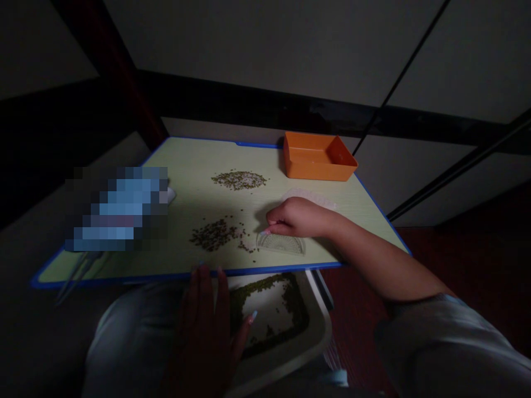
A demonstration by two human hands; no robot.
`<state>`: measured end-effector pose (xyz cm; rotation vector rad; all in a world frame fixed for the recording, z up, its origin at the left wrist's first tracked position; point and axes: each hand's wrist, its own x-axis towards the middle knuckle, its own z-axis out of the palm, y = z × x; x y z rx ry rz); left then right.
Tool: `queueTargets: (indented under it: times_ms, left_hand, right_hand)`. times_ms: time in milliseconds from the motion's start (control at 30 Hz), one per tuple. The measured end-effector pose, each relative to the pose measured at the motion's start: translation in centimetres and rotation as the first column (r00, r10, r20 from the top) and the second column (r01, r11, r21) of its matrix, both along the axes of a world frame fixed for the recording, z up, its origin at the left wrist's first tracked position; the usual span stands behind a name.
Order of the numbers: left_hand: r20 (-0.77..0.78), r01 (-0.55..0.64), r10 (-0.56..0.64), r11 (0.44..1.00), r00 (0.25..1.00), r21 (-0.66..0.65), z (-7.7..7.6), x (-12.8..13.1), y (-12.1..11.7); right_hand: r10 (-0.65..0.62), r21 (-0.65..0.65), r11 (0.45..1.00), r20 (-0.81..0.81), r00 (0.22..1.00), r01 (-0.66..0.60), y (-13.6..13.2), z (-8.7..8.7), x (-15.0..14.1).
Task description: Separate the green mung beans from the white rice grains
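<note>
My right hand [301, 216] is closed above the table, thumb and fingers pinched at the left end of a clear half-round protractor [284, 244]. Just left of it lie a few pale grains [248, 246] and a loose pile of dark beans [213, 233]. Farther back is a mixed pile of green beans and pale grains [240, 179]. My left hand [209, 315] is in shadow, fingers stretched and apart, fingertips at the table's near edge. Below that edge, a white tub [321, 334] holds green beans around a pale middle, partly hidden by my left hand.
The pale folding table [182, 160] has a blue rim. An orange open box [317, 170] stands at its back right corner. Behind my right hand lies a whitish see-through piece [311, 196]. A blurred-out bluish object [120, 213] sits at the left, with thin metallic prongs [77, 271] beside it.
</note>
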<state>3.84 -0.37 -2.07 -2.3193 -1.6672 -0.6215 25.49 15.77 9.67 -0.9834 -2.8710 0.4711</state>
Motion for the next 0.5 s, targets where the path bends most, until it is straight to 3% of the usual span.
queueTargets:
  times_ms: [500]
  left_hand:
    - [-0.013,0.007,-0.007,1.0,1.0,0.002,0.21,0.07,-0.01]
  right_hand:
    - [0.036,0.006,0.999,0.003,0.999,-0.036,-0.57,-0.2,-0.51]
